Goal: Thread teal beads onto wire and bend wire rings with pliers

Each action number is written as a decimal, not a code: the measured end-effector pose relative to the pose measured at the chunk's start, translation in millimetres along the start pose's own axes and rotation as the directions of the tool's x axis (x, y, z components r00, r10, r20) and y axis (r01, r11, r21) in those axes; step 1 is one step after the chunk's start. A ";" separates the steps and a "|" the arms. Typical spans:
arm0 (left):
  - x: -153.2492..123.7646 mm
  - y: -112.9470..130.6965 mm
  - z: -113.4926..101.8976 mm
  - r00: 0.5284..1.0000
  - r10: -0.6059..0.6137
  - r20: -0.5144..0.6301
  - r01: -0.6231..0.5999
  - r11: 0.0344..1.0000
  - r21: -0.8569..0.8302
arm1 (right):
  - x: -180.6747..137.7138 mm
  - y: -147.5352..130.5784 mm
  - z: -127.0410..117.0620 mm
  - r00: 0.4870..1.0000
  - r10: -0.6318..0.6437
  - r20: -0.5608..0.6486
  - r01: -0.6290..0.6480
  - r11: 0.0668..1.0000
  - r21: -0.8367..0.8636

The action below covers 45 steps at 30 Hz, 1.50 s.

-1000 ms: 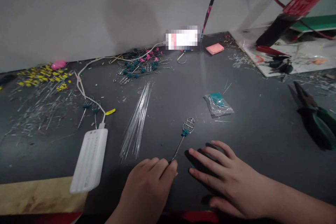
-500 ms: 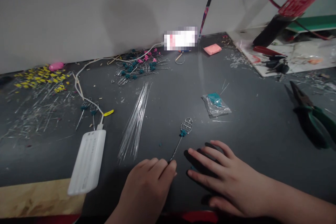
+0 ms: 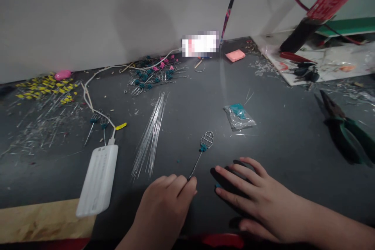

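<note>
My left hand [image 3: 166,207] is closed around the lower end of a small wire racket [image 3: 207,140]. The racket has an oval head of crossed wires, a teal lump at its throat and a twisted wire shaft, tilted up to the right. My right hand [image 3: 252,191] lies palm down with spread fingers and holds nothing. A tiny teal bit [image 3: 217,186] shows by its index finger. Ahead of that hand is a clear plastic bag [image 3: 241,119] with teal clay inside. Left of the racket lies a bundle of straight wires [image 3: 150,136].
At left lie a white power bank [image 3: 98,179], two teal-trimmed wire rackets [image 3: 98,121] and a yellow-tipped wire pile [image 3: 48,86]. More wire pieces [image 3: 150,76] lie at the back. Green-handled pliers [image 3: 342,129] and a leaning cola bottle [image 3: 310,23] are at right.
My right hand has shifted slightly to the right, fingers still spread. The left hand keeps its hold on the racket, nearly unmoved. The view has shifted a little.
</note>
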<state>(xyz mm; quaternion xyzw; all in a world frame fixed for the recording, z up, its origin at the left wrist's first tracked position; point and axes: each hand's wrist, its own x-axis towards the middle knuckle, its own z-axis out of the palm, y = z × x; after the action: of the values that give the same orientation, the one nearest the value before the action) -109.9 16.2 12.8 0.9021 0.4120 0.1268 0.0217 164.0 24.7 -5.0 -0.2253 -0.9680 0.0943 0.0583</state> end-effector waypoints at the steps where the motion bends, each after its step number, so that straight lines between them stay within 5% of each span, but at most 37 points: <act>1: 0.2 0.3 0.1 1.000 0.000 0.004 0.000 1.000 -0.002 | -1.1 -0.1 -0.3 1.000 -0.003 -0.001 0.003 1.000 -0.004; 31: 4.0 0.9 0.5 0.999 0.005 0.033 -0.006 1.000 0.005 | -0.9 -1.5 -2.3 0.999 0.000 0.033 0.001 1.000 -0.016; 45: 3.5 -0.1 0.4 0.999 0.010 0.039 -0.010 1.000 0.011 | -11.8 1.5 -3.7 0.999 0.014 -0.048 -0.016 0.999 -0.051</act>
<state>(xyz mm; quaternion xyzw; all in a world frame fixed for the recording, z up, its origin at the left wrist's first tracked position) -107.7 18.9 13.2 0.9065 0.4077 0.1069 0.0240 175.7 21.3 -2.6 -0.2361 -0.9667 0.0643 0.0748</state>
